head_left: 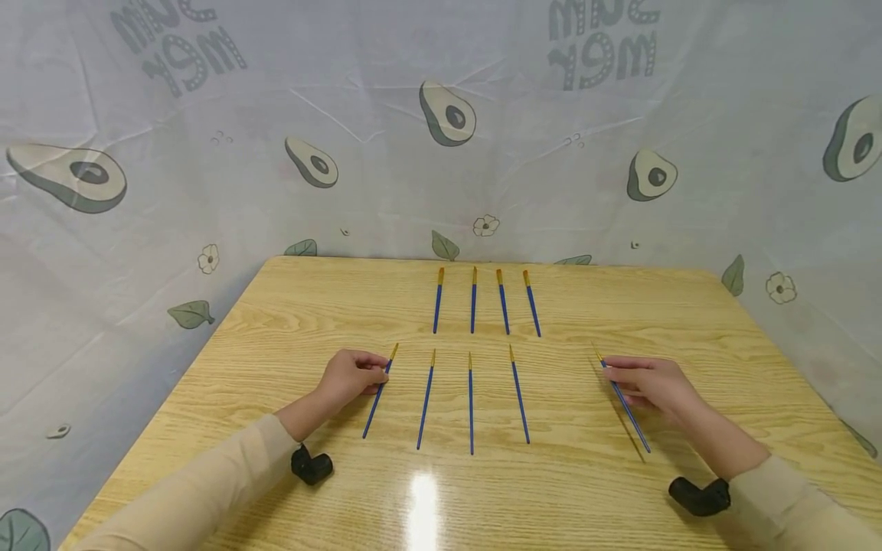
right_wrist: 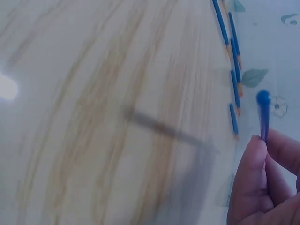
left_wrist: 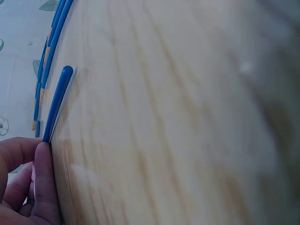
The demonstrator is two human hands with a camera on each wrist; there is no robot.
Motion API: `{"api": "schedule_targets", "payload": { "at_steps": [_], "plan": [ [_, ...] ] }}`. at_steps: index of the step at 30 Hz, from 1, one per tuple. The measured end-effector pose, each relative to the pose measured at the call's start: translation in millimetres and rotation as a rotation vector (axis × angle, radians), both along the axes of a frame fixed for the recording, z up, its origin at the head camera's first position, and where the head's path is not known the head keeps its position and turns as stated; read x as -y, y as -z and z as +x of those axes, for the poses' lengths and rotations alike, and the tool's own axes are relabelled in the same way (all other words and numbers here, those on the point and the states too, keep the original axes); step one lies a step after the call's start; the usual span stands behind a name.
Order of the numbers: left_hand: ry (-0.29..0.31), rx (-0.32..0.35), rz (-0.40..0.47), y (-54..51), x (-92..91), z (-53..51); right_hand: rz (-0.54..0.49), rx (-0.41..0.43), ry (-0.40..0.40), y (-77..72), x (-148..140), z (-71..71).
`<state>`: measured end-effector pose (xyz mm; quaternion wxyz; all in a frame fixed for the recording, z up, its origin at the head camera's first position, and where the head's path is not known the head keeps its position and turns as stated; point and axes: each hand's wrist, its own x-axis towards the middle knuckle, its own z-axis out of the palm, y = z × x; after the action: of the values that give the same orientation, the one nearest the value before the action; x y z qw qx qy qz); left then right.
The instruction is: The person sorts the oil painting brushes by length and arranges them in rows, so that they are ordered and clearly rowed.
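My left hand pinches a thin blue-handled paintbrush between thumb and fingers near its golden tip end. This brush lies at the left end of the front row, and its handle end shows in the left wrist view. On the right, my right hand pinches another thin blue paintbrush, tip pointing away from me. A shadow beside it shows it is raised off the table. Between the hands lie three slim paintbrushes, left, middle and right, apart from one another.
Behind the front row, several wider-tipped blue paintbrushes lie side by side near the far edge of the wooden table. A pale curtain printed with avocados hangs behind. Black wrist devices sit by both cuffs.
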<state>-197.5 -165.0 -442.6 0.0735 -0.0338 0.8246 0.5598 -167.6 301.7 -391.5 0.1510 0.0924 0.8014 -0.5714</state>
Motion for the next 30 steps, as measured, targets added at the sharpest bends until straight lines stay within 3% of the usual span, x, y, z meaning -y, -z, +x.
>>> {"api": "schedule_targets", "payload": {
  "at_steps": [10, 17, 30],
  "plan": [
    [-0.005, 0.011, -0.011, -1.2, 0.1, 1.8, 0.029, -0.045, 0.027, 5.4, 26, -4.7],
    [0.001, -0.01, -0.015, -2.3, 0.0, 2.4, 0.093, -0.092, 0.002, 10.7, 42, -8.7],
    [0.003, -0.033, -0.018, -5.0, -0.2, 6.1, 0.084, -0.074, -0.008, 20.3, 64, -11.9]
  ]
}}
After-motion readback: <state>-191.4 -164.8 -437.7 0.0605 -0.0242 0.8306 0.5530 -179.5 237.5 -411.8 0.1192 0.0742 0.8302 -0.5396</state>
